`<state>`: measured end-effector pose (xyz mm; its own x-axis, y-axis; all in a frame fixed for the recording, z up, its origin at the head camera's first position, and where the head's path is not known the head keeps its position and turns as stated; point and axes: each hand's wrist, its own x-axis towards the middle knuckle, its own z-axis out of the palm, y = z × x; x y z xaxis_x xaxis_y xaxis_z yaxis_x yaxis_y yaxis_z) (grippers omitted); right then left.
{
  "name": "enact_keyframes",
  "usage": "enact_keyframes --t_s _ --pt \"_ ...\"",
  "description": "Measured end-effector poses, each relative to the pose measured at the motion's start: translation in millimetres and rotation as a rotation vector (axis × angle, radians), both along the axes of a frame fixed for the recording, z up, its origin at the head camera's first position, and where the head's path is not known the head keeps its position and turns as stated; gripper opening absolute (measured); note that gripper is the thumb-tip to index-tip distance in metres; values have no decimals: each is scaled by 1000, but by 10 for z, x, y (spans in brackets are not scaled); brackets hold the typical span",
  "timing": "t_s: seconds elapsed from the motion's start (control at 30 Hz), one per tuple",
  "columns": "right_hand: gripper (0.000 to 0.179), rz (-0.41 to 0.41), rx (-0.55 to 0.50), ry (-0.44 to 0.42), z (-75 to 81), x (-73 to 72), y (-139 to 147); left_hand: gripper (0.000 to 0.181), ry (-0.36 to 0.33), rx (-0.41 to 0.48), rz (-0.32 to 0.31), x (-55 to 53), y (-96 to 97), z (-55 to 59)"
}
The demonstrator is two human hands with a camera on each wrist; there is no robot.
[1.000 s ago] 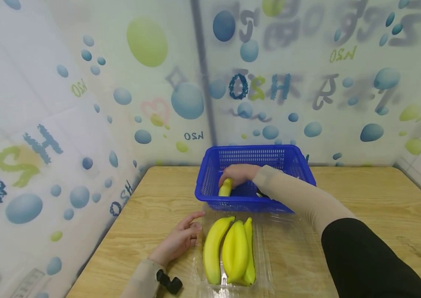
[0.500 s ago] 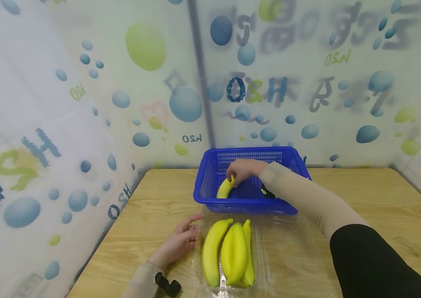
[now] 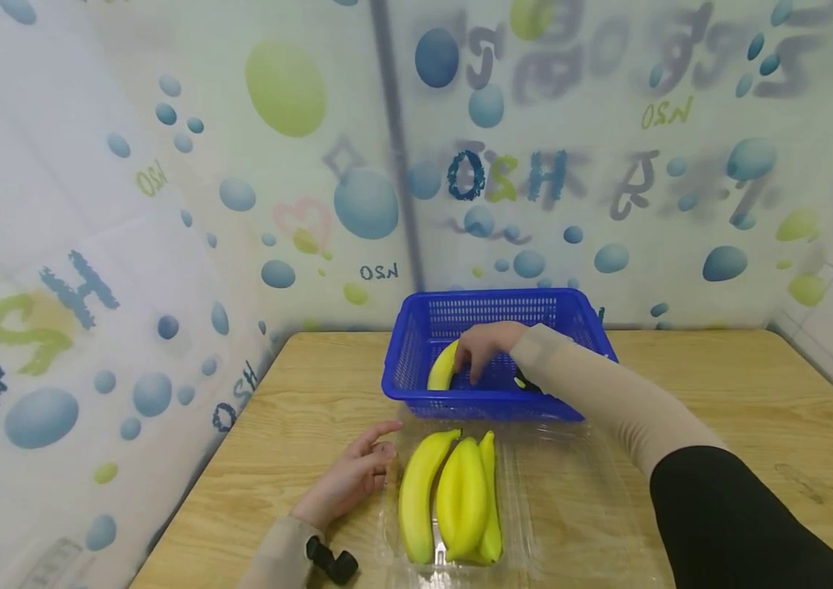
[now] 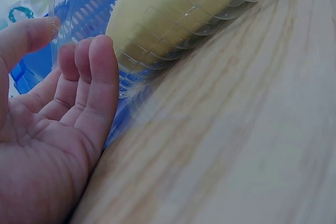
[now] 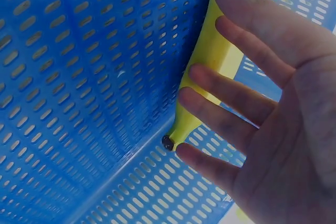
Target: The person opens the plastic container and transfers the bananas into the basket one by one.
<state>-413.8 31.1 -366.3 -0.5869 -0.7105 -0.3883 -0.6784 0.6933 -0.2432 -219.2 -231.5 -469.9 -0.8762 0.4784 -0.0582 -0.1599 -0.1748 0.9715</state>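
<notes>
In the head view my right hand [image 3: 488, 348] reaches into a blue plastic basket [image 3: 493, 402], beside a yellow banana [image 3: 442, 370] at its left end. The right wrist view shows that hand's fingers spread and fairly straight in front of the banana [image 5: 223, 40], not wrapped round it; whether the tips touch it I cannot tell. My left hand [image 3: 354, 474] rests at the left side of a clear plastic clamshell box [image 3: 523, 523], fingers loosely bent near its wall. Lying side by side in the box's left half are several bananas [image 3: 420, 499].
The box's transparent lid half [image 3: 578, 499] lies flat to the right, under my right arm. The wooden table [image 3: 748, 409] ends at a patterned wall covering behind the basket. A dark strap device [image 3: 331, 560] sits on my left wrist.
My right hand's fingers, earlier gripping the banana in the basket, have loosened and spread, and the hand has shifted slightly right. The left hand stays beside the box.
</notes>
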Motion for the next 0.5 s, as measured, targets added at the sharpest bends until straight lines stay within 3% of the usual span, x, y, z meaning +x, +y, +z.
enact_keyframes --t_s 0.2,0.5 --pt "43 -6 17 4 -40 -21 -51 55 12 3 -6 -10 -7 -23" --pt "49 88 38 12 -104 -54 -105 56 3 -5 0 -5 -2 -9"
